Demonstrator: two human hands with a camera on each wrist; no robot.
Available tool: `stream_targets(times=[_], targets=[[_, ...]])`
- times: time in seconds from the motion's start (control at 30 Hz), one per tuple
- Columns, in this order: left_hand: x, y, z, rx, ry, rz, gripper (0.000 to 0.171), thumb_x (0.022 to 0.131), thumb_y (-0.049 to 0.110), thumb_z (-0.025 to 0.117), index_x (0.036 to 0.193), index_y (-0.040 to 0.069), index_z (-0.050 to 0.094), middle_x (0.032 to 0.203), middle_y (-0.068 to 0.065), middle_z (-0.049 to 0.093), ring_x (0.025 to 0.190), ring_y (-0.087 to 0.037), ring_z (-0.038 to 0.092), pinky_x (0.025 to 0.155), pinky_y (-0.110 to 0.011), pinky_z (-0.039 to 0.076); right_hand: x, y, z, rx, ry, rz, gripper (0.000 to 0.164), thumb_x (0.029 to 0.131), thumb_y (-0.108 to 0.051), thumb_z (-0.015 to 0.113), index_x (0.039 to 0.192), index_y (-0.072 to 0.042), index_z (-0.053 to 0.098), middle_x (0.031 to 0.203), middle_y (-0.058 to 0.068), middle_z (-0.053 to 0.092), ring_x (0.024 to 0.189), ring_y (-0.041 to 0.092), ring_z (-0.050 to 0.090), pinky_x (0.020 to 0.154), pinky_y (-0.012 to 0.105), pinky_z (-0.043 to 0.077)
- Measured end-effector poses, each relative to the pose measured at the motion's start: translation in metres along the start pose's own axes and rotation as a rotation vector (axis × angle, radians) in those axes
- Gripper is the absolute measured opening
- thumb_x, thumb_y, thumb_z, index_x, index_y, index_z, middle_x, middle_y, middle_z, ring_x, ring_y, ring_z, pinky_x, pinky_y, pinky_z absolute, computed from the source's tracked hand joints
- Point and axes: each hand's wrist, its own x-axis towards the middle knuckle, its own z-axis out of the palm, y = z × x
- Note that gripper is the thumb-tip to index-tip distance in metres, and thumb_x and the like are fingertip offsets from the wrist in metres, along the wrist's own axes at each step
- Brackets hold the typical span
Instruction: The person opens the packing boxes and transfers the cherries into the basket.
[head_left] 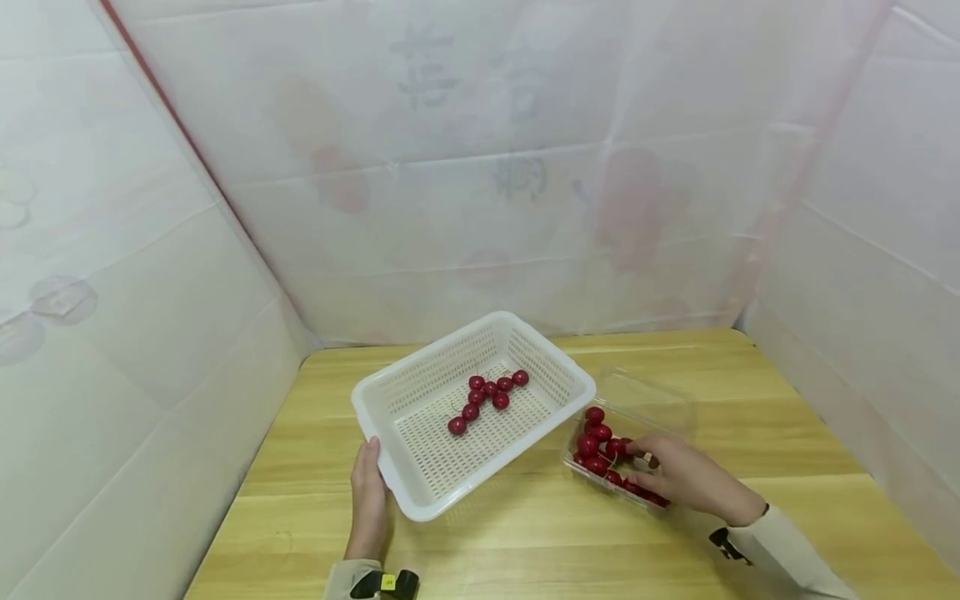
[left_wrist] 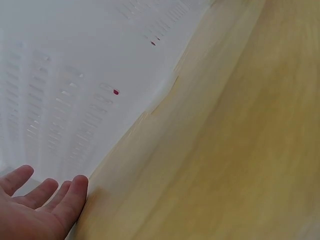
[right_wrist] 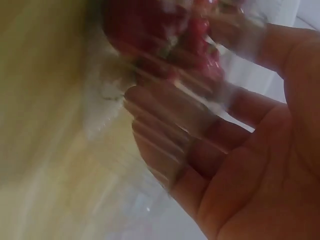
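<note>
Head view | I see right hand (head_left: 686, 475) nearest the boxed cherries (head_left: 588, 445), left of and beneath its half-curled fingers in the clear clamshell (head_left: 574, 468); hold: can't tell | left hand (head_left: 367, 498), fingers loosely extended, touches white basket (head_left: 438, 462)

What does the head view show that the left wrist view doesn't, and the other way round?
Only the head view: the right hand over a clear plastic box of round red cherries, more cherries inside the white rectangular plastic basket, and pale wrinkled sheeting behind.

Only the left wrist view: the basket's slotted outer face, with small red specks in the slots.

Both: the basket, the left hand and the yellow wooden table.
</note>
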Motion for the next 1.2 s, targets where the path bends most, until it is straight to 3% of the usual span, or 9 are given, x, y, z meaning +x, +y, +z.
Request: stream_targets(times=[0.2,0.37,0.5,0.63,0.93,1.2], targets=[[0.0,-0.002,0.001,-0.024,0.008,-0.002,0.064,0.111,0.057,0.028,0.151,0.011,0.045,0.125,-0.017,0.066,0.102,-0.019,0.071,0.082,-0.028,0.061,0.0,-0.001,0.013,0.017,0.018,-0.013,0.029,0.087,-0.021,0.083,0.111,-0.006,0.074,0.105,0.005,0.076,0.081,0.008,0.067,0.066,0.022,0.056],[0.0,-0.003,0.001,-0.024,0.01,-0.006,0.064,0.111,0.057,0.028,0.152,0.012,0.045,0.126,-0.017,0.066,0.102,-0.018,0.072,0.081,-0.027,0.061,0.002,0.001,0.022,-0.008,-0.001,-0.033,0.026,0.085,-0.018,0.084,0.108,-0.009,0.076,0.103,0.0,0.076,0.087,0.011,0.068,0.071,0.025,0.056],[0.0,-0.003,0.001,-0.018,0.009,-0.008,0.063,0.111,0.057,0.027,0.153,0.012,0.043,0.126,-0.016,0.066,0.101,-0.017,0.072,0.081,-0.027,0.06,0.002,0.001,0.021,-0.005,0.012,-0.05,0.025,0.086,-0.017,0.083,0.109,-0.009,0.076,0.105,0.001,0.075,0.092,0.015,0.069,0.074,0.029,0.058],[0.0,-0.002,0.001,-0.018,0.009,-0.007,0.063,0.111,0.056,0.027,0.152,0.012,0.044,0.125,-0.015,0.067,0.101,-0.016,0.072,0.081,-0.027,0.06,-0.001,0.0,0.016,0.032,0.019,-0.046,0.019,0.091,-0.02,0.08,0.106,-0.011,0.075,0.103,-0.001,0.074,0.091,0.011,0.068,0.072,0.025,0.057],[0.002,-0.003,0.0,-0.006,0.002,-0.01,0.062,0.11,0.058,0.026,0.153,0.018,0.044,0.13,-0.019,0.063,0.104,-0.018,0.071,0.083,-0.027,0.06,-0.011,-0.001,-0.005,0.099,0.133,-0.037,0.019,0.092,-0.024,0.079,0.106,-0.013,0.074,0.1,-0.004,0.067,0.084,0.0,0.056,0.064,0.021,0.052],[0.0,-0.002,0.0,0.003,0.003,-0.016,0.062,0.11,0.058,0.025,0.154,0.017,0.043,0.129,-0.014,0.065,0.104,-0.016,0.07,0.084,-0.026,0.059,-0.009,-0.006,-0.03,0.082,0.341,-0.144,0.022,0.089,-0.018,0.082,0.11,-0.018,0.075,0.1,-0.004,0.071,0.08,-0.004,0.057,0.064,0.021,0.054]])
